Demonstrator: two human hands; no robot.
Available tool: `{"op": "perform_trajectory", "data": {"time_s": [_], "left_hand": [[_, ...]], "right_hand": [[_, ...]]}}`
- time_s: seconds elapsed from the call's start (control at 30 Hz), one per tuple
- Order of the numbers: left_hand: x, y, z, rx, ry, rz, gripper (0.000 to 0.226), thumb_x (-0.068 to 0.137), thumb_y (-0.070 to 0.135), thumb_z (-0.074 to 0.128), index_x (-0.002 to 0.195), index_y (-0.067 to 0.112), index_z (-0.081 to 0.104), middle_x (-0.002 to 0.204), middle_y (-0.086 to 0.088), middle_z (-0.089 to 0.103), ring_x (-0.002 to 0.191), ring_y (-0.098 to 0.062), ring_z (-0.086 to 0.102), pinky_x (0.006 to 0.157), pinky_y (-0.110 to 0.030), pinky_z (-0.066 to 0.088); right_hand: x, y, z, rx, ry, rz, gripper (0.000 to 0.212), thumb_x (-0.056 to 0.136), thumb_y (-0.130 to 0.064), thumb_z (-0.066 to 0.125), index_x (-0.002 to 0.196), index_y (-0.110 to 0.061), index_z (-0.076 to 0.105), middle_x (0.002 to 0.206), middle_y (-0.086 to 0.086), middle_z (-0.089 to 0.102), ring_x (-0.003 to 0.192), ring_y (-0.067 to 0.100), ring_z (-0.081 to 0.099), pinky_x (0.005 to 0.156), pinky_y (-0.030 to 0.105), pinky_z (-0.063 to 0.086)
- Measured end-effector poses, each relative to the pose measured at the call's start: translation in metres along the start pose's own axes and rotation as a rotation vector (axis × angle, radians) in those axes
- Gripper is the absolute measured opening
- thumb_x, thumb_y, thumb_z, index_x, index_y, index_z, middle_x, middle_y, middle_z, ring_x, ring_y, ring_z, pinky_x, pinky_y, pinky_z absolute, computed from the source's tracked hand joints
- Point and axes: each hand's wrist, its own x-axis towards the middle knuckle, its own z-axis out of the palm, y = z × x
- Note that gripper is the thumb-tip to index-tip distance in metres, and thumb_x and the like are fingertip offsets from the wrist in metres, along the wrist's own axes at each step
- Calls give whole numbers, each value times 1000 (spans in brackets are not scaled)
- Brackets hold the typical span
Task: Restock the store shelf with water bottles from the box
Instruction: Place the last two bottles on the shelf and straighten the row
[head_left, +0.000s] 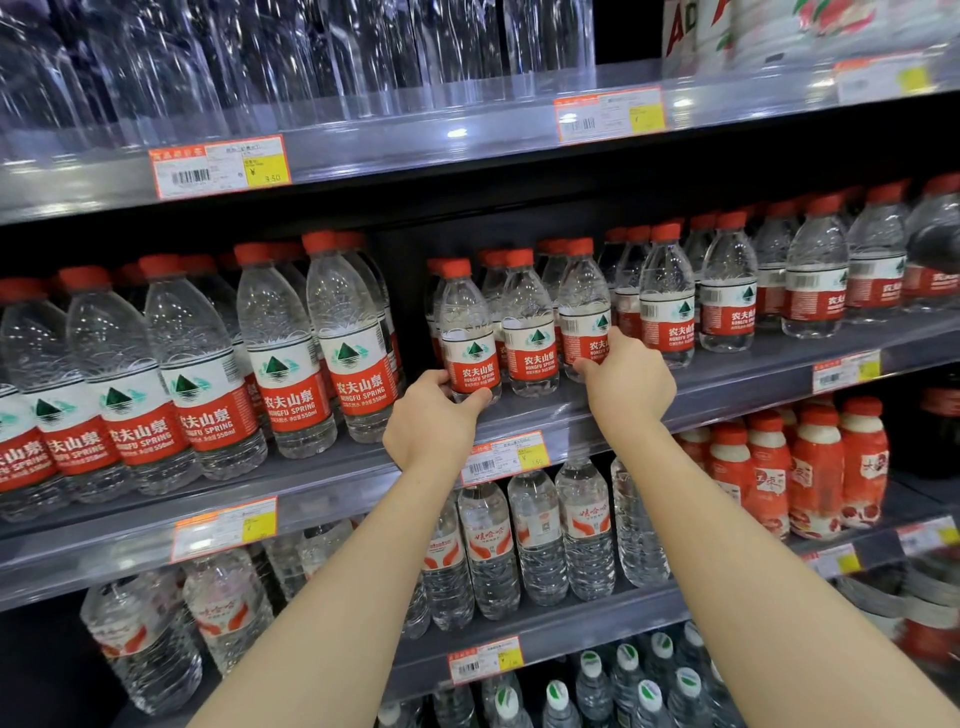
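Note:
Small water bottles with red caps and red-and-white labels stand in rows on the middle shelf (727, 384). My left hand (431, 415) grips the base of one small bottle (470, 332) at the front edge of that shelf. My right hand (626, 379) holds another small bottle (584, 306) two places to the right. Between them stands a third small bottle (530, 332), untouched. All three are upright. The box is out of view.
Larger bottles (343, 338) of the same brand fill the shelf to the left, with a dark gap between them and the small ones. Clear bottles stand on the shelf above; white-labelled water (535, 535) and red drink bottles (815, 467) fill the shelf below. Price tags (504, 457) line the edges.

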Motion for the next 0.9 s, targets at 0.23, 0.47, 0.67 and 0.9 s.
{"op": "perform_trajectory", "data": {"time_s": [0.23, 0.47, 0.67, 0.9], "left_hand": [[2, 0, -1, 12, -23, -1, 60, 83, 65, 75, 130, 31, 62, 115, 12, 74, 107, -19, 69, 74, -33, 48], [2, 5, 0, 40, -62, -24, 59, 80, 71, 73, 124, 32, 65, 108, 10, 75, 104, -22, 69, 72, -33, 43], [1, 5, 2, 42, -29, -14, 55, 80, 70, 73, 121, 34, 65, 105, 10, 75, 102, -22, 70, 73, -34, 44], [0, 5, 1, 44, -17, -6, 61, 80, 73, 72, 125, 32, 61, 106, 11, 74, 101, -20, 69, 71, -33, 41]], "right_hand": [[0, -1, -3, 55, -50, 23, 33, 89, -37, 76, 109, -14, 64, 103, 11, 73, 99, 34, 67, 67, 34, 43], [-29, -20, -12, 104, 103, -135, 32, 99, -36, 62, 113, -8, 61, 109, 11, 62, 100, 30, 61, 74, 36, 48], [-32, -28, 0, 7, -77, -173, 38, 93, -50, 67, 98, -12, 70, 93, 10, 73, 94, 33, 68, 74, 37, 51], [-30, -29, 5, -18, -113, -210, 33, 99, -46, 60, 98, -15, 73, 93, 7, 75, 95, 32, 69, 73, 35, 46]]}}
